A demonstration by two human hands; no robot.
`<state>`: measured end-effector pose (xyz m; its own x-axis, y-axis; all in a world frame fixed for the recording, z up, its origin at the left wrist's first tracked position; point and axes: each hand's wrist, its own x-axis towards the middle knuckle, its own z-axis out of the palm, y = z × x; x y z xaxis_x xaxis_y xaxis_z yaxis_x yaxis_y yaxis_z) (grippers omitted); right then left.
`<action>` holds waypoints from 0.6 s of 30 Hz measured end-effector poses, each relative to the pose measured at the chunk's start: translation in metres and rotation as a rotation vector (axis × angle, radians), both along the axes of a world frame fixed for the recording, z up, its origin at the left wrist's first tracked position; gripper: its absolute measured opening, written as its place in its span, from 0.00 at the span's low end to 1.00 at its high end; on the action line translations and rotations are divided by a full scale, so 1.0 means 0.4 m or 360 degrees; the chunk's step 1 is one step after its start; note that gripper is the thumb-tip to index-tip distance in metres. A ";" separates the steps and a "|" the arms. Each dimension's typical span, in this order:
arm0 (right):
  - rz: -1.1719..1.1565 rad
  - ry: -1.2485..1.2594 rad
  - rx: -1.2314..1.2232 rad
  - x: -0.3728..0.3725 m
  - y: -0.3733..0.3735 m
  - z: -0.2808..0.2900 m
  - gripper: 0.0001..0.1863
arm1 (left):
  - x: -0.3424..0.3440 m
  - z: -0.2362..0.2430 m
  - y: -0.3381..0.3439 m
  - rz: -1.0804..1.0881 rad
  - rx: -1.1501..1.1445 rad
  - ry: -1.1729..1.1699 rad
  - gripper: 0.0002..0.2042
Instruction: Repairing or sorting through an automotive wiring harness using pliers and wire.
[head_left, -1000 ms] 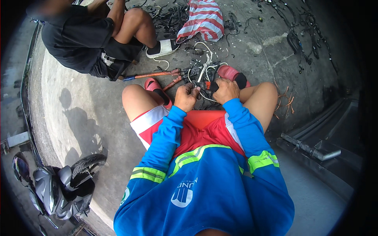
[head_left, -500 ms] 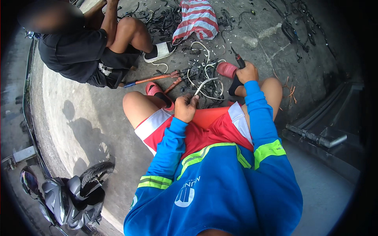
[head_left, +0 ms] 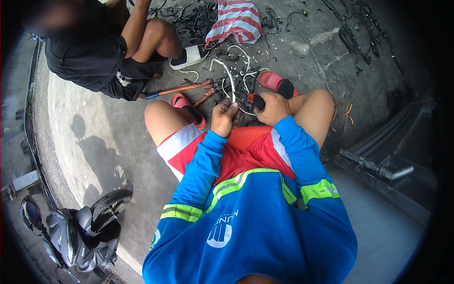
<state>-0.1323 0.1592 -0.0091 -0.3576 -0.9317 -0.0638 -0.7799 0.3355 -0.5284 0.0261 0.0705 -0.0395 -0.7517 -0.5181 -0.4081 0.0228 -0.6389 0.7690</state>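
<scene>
My left hand (head_left: 223, 118) is closed on a white cable (head_left: 231, 83), pinched between thumb and fingers, with its free end curving up and to the left. My right hand (head_left: 274, 109) grips a knife (head_left: 257, 101) by its black and red handle. The knife's dark blade points left and meets the cable just above my left thumb; whether it cuts in cannot be made out. More loops of white cable (head_left: 248, 59) lie on the ground among dark scraps just beyond my hands.
Bolt cutters (head_left: 177, 90) with orange handles lie left of the scraps. Beyond are a red-and-white striped bag (head_left: 234, 21) and dark wire harnesses (head_left: 352, 38). A person in black (head_left: 90, 61) sits at far left. A motorcycle (head_left: 82, 232) stands near left; copper wires (head_left: 349, 111) lie right.
My right hand has come left and inward, bringing the knife from beside my right foot to the white cable. The cable's free end now stands up and away from my left hand.
</scene>
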 end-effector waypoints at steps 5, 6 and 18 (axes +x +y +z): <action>0.0011 0.0162 0.0059 0.005 -0.011 -0.046 0.14 | -0.001 0.011 0.012 0.0040 -0.0223 -0.0171 0.09; 0.0005 0.0180 0.0086 0.007 -0.014 -0.045 0.14 | -0.001 0.017 0.011 0.0044 -0.0195 -0.0181 0.09; -0.0236 0.0099 0.0077 0.008 -0.064 -0.067 0.10 | -0.010 -0.014 -0.011 0.0136 -0.0654 -0.0244 0.12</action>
<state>-0.1292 0.1338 -0.0361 -0.4957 -0.8647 -0.0807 -0.7507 0.4733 -0.4609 0.0221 0.0662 -0.0452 -0.6462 -0.7180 -0.2586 -0.0716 -0.2802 0.9573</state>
